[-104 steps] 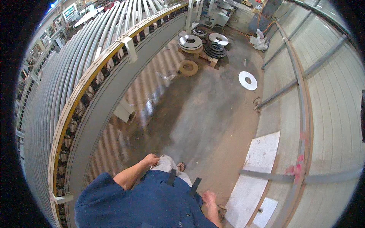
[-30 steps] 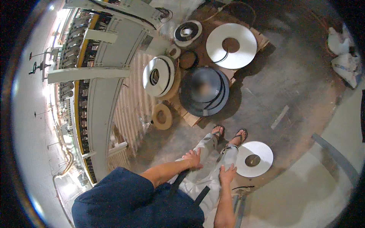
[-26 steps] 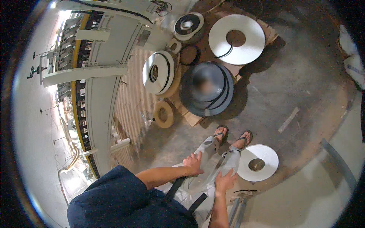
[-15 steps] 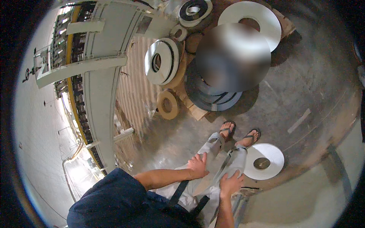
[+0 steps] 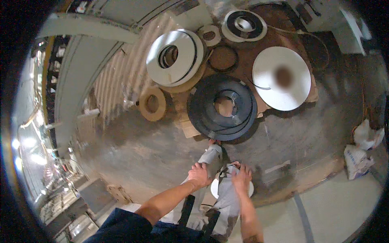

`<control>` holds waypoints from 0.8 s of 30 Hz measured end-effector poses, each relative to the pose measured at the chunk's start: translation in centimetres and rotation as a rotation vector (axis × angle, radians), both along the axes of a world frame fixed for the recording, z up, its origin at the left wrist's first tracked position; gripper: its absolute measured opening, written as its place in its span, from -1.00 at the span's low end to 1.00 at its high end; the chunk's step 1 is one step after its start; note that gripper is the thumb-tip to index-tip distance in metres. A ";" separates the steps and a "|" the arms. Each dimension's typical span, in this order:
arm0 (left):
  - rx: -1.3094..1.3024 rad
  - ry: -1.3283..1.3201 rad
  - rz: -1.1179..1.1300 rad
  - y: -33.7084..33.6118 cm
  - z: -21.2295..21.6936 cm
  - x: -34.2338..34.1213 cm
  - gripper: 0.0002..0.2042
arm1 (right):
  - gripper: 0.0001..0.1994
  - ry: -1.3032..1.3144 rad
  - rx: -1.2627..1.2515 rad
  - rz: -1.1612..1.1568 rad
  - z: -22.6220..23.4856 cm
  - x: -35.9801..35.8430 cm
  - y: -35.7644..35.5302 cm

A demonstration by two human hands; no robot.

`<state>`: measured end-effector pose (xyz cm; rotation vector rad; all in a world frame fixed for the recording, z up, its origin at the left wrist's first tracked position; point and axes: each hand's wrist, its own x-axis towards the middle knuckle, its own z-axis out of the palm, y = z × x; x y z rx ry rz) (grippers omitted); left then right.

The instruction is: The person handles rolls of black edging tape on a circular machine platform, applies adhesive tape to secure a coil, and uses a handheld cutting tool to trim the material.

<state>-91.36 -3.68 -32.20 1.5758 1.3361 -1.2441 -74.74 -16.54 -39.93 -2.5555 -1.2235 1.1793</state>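
My left hand rests on my left thigh, fingers loosely curled, holding nothing. My right hand lies on my right knee, fingers spread over the grey trouser cloth. A white disc on the floor is mostly hidden behind my legs. Just beyond my feet lies a stack of black strip coils on a wooden pallet.
The pallet also bears a wide white disc, a white coil leaning at the left and a small coil at the back. A brown cardboard ring lies on the concrete. White bags sit right. A long machine frame runs left.
I have stepped closer to the pallet, so the coils look larger. The white floor disc has slid from beside my right leg to under my legs. Both hands stay on my thighs.
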 end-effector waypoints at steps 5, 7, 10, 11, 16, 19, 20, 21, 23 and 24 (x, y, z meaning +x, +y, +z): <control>-0.018 -0.092 0.199 2.4 -2.3 0.2 -0.28 | -0.48 -0.040 0.534 0.288 -8.3 6.8 25.4; -0.003 -0.101 0.271 3.0 -3.3 0.1 -0.30 | -0.47 -0.049 0.465 0.453 -10.9 7.2 35.3; 0.058 -0.117 0.442 2.4 -4.6 -0.5 -0.36 | -0.42 -0.227 0.464 0.674 -18.3 6.7 46.5; 0.097 -0.124 0.469 2.6 -4.4 -0.7 -0.38 | -0.41 -0.335 0.564 0.768 -21.1 7.4 49.8; 0.363 -0.159 0.793 -0.3 -2.4 -1.6 -0.46 | -0.47 -0.479 0.787 0.969 -27.7 6.1 59.0; 0.471 -0.172 0.851 -2.4 -2.5 -1.3 -0.48 | -0.50 -0.463 0.841 1.157 -28.7 6.6 58.8; 0.480 -0.139 0.838 -3.2 -2.5 -1.0 -0.48 | -0.54 -0.485 0.840 1.128 -28.8 6.2 57.7; 0.488 -0.109 0.820 -3.9 -2.5 -0.8 -0.47 | -0.59 -0.511 0.838 1.096 -28.8 5.8 56.5; 0.465 -0.114 0.860 -4.9 -3.2 0.0 -0.47 | -0.69 -0.340 0.791 0.984 -29.7 7.3 54.8; 0.470 -0.136 0.860 -5.2 -3.8 0.4 -0.47 | -0.76 -0.170 0.740 0.855 -30.1 8.2 54.4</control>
